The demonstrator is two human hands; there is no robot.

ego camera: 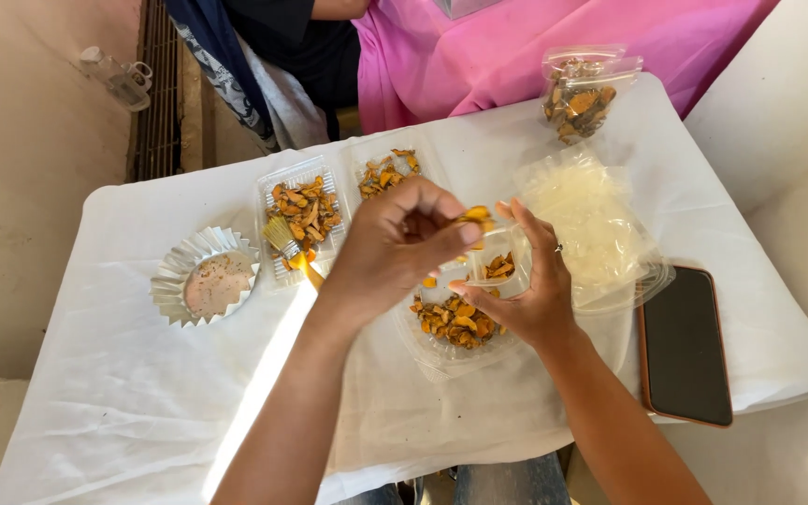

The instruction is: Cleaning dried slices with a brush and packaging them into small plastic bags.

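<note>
My left hand pinches an orange dried slice between thumb and fingers above the middle of the table. My right hand holds a small clear plastic bag with a few orange pieces inside, its mouth turned toward the slice. Just below both hands sits a clear plastic tray with several dried orange-brown slices.
Two more clear trays of slices stand behind, one with a small yellow brush. A foil cup sits left, a stack of empty bags and a phone right, a filled bag far right. A person in pink sits opposite.
</note>
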